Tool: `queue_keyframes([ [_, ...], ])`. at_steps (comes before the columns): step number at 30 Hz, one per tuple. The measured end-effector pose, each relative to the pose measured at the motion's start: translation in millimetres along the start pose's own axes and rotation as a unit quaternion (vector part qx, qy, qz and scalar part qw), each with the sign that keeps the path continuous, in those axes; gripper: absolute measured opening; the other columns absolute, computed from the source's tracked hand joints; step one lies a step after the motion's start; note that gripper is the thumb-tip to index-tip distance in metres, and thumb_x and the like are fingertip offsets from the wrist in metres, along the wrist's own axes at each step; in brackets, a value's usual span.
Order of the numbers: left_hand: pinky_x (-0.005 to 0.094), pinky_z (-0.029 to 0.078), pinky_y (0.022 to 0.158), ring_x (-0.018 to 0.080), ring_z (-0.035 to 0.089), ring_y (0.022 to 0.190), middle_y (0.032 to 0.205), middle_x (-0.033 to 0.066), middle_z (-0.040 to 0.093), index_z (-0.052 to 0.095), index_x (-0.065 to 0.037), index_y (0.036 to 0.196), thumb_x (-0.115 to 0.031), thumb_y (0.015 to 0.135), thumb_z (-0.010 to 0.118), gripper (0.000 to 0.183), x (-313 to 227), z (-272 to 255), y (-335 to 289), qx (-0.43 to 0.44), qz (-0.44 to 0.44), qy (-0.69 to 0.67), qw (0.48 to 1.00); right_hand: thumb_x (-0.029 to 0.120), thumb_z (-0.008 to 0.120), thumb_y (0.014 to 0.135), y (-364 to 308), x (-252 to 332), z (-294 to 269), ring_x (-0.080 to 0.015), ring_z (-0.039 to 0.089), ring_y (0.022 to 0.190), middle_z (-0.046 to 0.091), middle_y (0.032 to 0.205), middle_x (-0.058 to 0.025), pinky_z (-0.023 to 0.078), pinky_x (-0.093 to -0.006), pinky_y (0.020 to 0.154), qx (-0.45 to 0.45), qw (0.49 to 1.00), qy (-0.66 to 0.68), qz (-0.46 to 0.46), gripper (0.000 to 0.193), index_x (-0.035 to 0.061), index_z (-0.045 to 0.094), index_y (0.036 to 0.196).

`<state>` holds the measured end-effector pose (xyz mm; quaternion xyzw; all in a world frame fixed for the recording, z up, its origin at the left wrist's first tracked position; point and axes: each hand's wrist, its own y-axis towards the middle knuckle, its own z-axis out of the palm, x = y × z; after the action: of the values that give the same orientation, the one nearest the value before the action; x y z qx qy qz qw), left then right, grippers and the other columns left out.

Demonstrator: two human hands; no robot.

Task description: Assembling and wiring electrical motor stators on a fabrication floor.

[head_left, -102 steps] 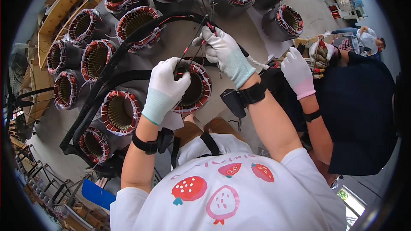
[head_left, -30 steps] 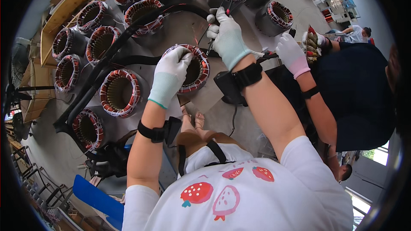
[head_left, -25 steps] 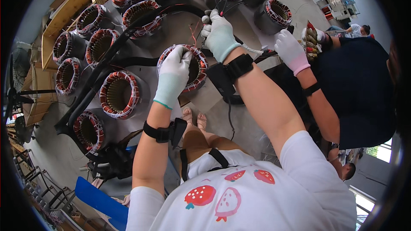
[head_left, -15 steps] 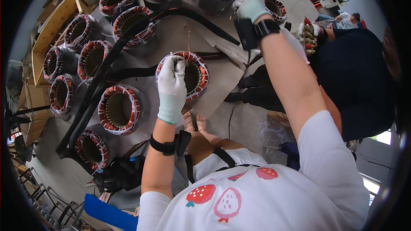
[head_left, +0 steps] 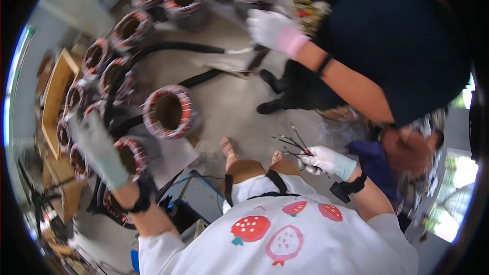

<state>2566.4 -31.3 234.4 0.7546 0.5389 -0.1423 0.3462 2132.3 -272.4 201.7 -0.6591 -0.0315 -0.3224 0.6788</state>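
Note:
My left hand (head_left: 99,150), in a white glove, is blurred over the left-hand group of motor stators, its fingers stretched and apart, with nothing seen in it. A stator (head_left: 130,158) lies beside it, partly covered by the wrist. My right hand (head_left: 326,163), also gloved, is closed around a bundle of thin dark wires (head_left: 294,147) in front of my right side. Their ends fan out toward the upper left, with a bit of red near the fingers. Between my hands, further off, one stator (head_left: 151,117) with orange-red windings and white lacing stands on its own.
A co-worker in dark clothes (head_left: 392,35) bends in from the right, one gloved hand (head_left: 275,30) reaching over the floor. Several more stators (head_left: 186,12) curve along the back and left. Black sleeved cables (head_left: 173,46) run between them. A wooden frame (head_left: 53,99) stands left.
My left hand has left the central stator and swung left. My right hand has come back from the far stators to my right side, where wires now show in it. The view has turned.

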Motion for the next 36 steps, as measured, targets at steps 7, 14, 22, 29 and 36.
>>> queue_keyframes([
  [7, 0.0408, 0.051, 0.086, 0.0293, 0.064, 0.097, 0.107, 0.0132, 0.068, 0.067, 0.000, 0.105, -0.007, 0.085, 0.058, 0.023, -134.3, -19.2, -237.7, 0.171, 0.278, -0.194, 0.925, 0.030, 0.055, 0.101, -78.5, -154.2, -74.9, -0.0030, 0.041, 0.057, 0.049, 0.070, 0.0069, 0.031, -0.0201, 0.048, 0.000, 0.996, 0.034, -0.082, 0.025, 0.0076, 0.065, 0.104],
  [14, 0.0427, 0.051, 0.082, 0.0351, 0.064, 0.095, 0.106, 0.0148, 0.068, 0.066, -0.003, 0.109, -0.001, 0.083, 0.063, 0.026, -292.6, 17.6, -427.7, 0.486, 0.421, -0.289, 0.710, 0.028, 0.056, 0.099, -159.4, -286.9, -140.4, -0.0041, 0.047, 0.060, 0.054, 0.076, 0.0048, 0.038, -0.0217, 0.053, -0.251, 0.863, 0.372, -0.230, 0.024, 0.0060, 0.063, 0.107],
  [22, 0.0392, 0.052, 0.087, 0.0323, 0.067, 0.098, 0.112, 0.0173, 0.068, 0.060, 0.000, 0.121, -0.006, 0.088, 0.056, 0.034, -395.8, 73.7, -554.0, 0.663, 0.442, -0.243, 0.553, 0.021, 0.055, 0.103, -188.1, -322.4, -212.6, -0.0111, 0.056, 0.072, 0.061, 0.087, -0.0015, 0.046, -0.0246, 0.063, -0.112, 0.671, 0.598, -0.423, 0.018, 0.0067, 0.058, 0.113],
  [29, 0.0264, 0.051, 0.071, 0.0125, 0.063, 0.076, 0.092, 0.0076, 0.065, 0.055, 0.001, 0.119, -0.027, 0.103, 0.045, 0.034, -494.9, 101.6, -677.4, 0.954, 0.089, -0.103, 0.268, 0.022, 0.050, 0.105, -253.3, -388.2, -233.4, -0.0087, 0.053, 0.069, 0.058, 0.082, 0.0006, 0.045, -0.0229, 0.061, -0.308, 0.576, 0.599, -0.463, 0.022, 0.0041, 0.058, 0.115],
  [36, 0.0214, 0.042, 0.058, 0.0071, 0.050, 0.063, 0.078, -0.0001, 0.056, 0.057, -0.002, 0.109, -0.029, 0.103, 0.052, 0.028, -549.1, 87.2, -785.6, 0.959, 0.120, -0.058, 0.251, 0.024, 0.049, 0.105, -304.4, -489.1, -238.7, -0.0082, 0.056, 0.070, 0.058, 0.083, 0.0000, 0.050, -0.0239, 0.065, -0.402, 0.496, 0.576, -0.510, 0.022, 0.0041, 0.057, 0.113],
])
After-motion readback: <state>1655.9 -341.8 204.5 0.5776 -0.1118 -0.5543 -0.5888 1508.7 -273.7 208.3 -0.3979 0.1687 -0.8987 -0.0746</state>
